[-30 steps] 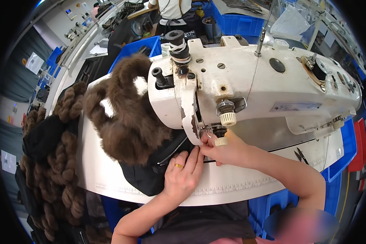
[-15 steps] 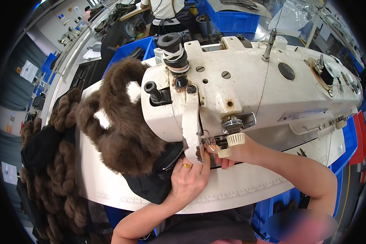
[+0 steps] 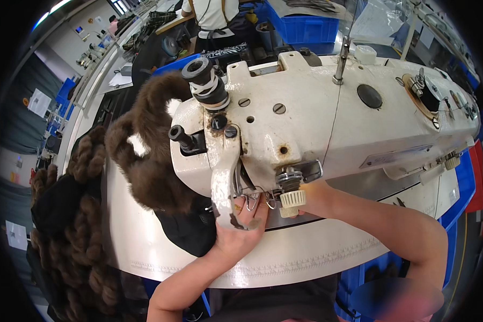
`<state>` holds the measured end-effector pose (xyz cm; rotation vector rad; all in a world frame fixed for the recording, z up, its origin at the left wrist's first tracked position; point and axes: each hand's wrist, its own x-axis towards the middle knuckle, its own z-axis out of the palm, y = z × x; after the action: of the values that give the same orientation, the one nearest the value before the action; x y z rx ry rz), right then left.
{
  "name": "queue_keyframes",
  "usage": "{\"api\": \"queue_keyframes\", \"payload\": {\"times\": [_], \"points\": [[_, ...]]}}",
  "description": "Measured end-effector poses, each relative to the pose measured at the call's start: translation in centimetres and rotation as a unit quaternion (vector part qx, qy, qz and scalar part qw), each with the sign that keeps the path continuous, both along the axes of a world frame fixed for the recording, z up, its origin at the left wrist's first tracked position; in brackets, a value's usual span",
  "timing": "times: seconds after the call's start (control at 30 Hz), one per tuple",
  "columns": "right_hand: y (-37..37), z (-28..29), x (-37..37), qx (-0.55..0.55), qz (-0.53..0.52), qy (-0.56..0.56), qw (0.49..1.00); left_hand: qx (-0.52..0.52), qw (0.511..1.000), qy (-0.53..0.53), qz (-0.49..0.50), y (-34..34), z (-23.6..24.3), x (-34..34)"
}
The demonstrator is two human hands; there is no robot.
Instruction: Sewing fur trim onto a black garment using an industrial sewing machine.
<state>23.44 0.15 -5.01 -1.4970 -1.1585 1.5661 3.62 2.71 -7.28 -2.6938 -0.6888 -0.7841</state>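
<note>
A white, worn sewing machine (image 3: pixel 316 123) fills the middle of the head view. Brown fur (image 3: pixel 158 182) lies left of its head, over a black fabric piece (image 3: pixel 182 231) on the white table top (image 3: pixel 161 268). My left hand (image 3: pixel 236 239) rests at that fabric's right edge, fingers stretched up below the needle end and partly covered by a metal lever. My right hand (image 3: pixel 316 198) reaches in behind the tension knobs (image 3: pixel 292 198); its fingertips are mostly hidden, so I cannot tell what they touch. Small dark scissors (image 3: pixel 399 202) lie beside my right forearm.
A pile of brown fur pieces (image 3: pixel 83 247) and black fabric (image 3: pixel 56 193) is at the left. Blue bins (image 3: pixel 306 27) stand behind the machine and below the table's right side. A co-worker (image 3: pixel 209 13) is at the back, and a red bin (image 3: pixel 475 193) is at the far right.
The machine sits further left in the picture. My left fingers are now more hidden under its needle end, as is the zipper; my right fingertips have dropped out of sight behind the knobs.
</note>
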Motion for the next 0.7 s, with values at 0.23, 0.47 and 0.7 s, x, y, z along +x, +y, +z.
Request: {"api": "queue_keyframes", "payload": {"times": [0.23,0.47,0.7], "points": [[-0.3,1.1,0.5,-0.056,0.033,-0.051,0.997,-0.042,0.999,-0.007,-0.009,0.3,-0.5,0.0],[-1.5,0.8,-0.7,0.025,-0.046,-0.150,0.987,0.019,1.000,-0.014,0.018,-0.7,0.1,-0.7],[-2.5,-3.3,-1.2,0.435,-0.012,-0.432,0.790,0.018,0.998,-0.014,0.064,-1.4,1.1,-0.4]]}}
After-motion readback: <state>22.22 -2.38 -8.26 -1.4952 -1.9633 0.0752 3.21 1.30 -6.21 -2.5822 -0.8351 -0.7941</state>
